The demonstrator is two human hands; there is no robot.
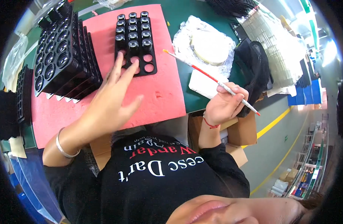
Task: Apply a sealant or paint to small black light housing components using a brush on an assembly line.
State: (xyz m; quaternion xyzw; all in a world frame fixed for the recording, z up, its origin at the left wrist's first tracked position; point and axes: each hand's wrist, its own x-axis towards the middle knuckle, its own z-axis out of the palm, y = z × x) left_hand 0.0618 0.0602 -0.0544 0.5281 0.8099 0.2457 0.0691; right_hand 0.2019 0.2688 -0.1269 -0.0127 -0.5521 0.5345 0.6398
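A black tray (150,52) with rows of holes lies on the pink foam sheet. Its far rows hold several black cylinders with clear lens-like tops (132,28); pink shows through bare holes at its near end. My left hand (113,95) reaches over that near end, fingers stretched and apart, fingertips at the holes and partly covering them. Whether they touch the tray I cannot tell. Off to the right, my right hand (225,102) grips a slim paintbrush (205,73) with a red and white handle, its yellowish tip pointing toward the foam's right edge.
Left of the tray, a tall stack of black trays (54,56) with round lenses stands on the pink foam (156,93). A whitish roll (209,46) on crumpled wrapping and a white pad (205,83) lie right. Cardboard boxes (243,130) stand below the green table's edge.
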